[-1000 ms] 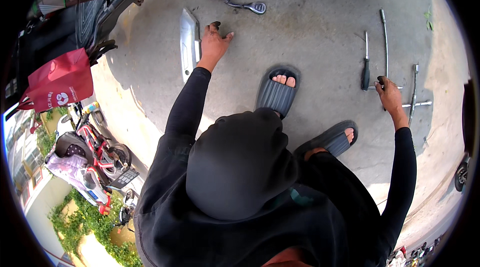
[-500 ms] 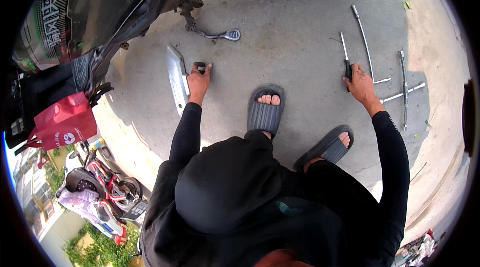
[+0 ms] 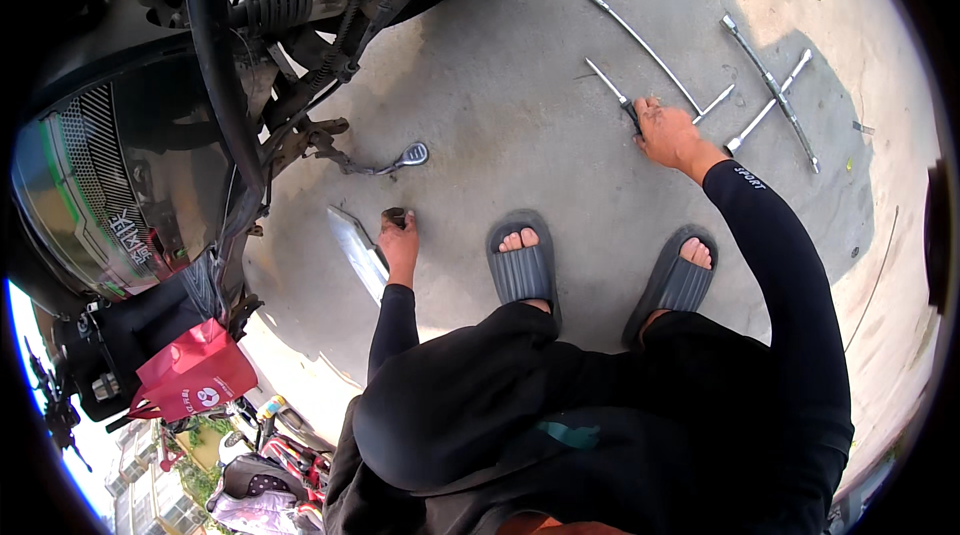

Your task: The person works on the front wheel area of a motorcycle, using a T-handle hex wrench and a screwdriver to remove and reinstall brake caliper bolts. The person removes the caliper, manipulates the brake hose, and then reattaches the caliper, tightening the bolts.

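My left hand [image 3: 399,247] is closed round a small dark, rounded part [image 3: 396,218], low over the ground. Just left of that hand lies a long silver metal plate [image 3: 352,240] with an angled end. Over to the right, my right hand [image 3: 668,138] is closed on the black handle of a screwdriver [image 3: 609,84], whose thin shaft points away to the far left. Beyond my right hand is a T-handle socket wrench [image 3: 650,51]. Right of it rests a cross-shaped wrench [image 3: 768,81] with silver ends.
A motorcycle [image 3: 215,85] fills the left side, and a red bag [image 3: 196,371] hangs from it. Beneath it, a bar with a rounded silver end [image 3: 412,155] sticks out over the concrete. My sandalled feet [image 3: 524,265] stand between my hands. Another two-wheeler [image 3: 265,480] is parked at lower left.
The whole view has swung round, bringing more of the motorcycle into sight and shifting the tools toward upper left. Both hands keep hold of the same things.
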`<state>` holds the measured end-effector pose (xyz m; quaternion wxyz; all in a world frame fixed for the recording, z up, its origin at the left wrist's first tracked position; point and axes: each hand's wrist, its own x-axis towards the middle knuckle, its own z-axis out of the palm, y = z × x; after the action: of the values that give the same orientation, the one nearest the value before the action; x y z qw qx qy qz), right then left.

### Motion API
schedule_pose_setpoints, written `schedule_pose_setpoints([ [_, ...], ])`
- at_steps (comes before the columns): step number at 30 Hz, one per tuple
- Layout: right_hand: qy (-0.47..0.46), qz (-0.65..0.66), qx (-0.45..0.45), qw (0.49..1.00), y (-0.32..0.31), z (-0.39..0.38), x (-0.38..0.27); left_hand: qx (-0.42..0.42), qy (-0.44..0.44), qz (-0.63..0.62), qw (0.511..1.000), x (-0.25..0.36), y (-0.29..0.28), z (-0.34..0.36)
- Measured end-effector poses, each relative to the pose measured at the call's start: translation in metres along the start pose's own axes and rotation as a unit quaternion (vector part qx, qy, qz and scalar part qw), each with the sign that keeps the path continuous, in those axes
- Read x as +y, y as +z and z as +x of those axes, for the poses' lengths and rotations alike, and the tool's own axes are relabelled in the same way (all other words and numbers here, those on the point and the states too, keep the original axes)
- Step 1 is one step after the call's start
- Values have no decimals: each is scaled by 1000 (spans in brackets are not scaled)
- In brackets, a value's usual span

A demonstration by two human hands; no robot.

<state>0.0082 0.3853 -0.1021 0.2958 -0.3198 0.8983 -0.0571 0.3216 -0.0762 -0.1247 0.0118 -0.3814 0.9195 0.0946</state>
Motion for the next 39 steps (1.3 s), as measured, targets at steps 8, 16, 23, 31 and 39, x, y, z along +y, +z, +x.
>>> schedule_pose_setpoints([
  [8,2,-4,13,1000,16,-3,12,-103,-217,-415,878,50,-23,-13],
  [16,46,91,56,993,35,-7,11,-304,-151,-779,527,191,-83,22],
  [23,-138,355,137,915,-53,-111,-46,-353,-69,-778,515,271,-141,19],
  [31,-241,264,187,915,-92,-109,-65,-289,-18,-772,565,292,-144,-6],
  [39,-240,326,152,901,-93,-102,-71,-301,-51,-823,479,290,-135,-12],
])
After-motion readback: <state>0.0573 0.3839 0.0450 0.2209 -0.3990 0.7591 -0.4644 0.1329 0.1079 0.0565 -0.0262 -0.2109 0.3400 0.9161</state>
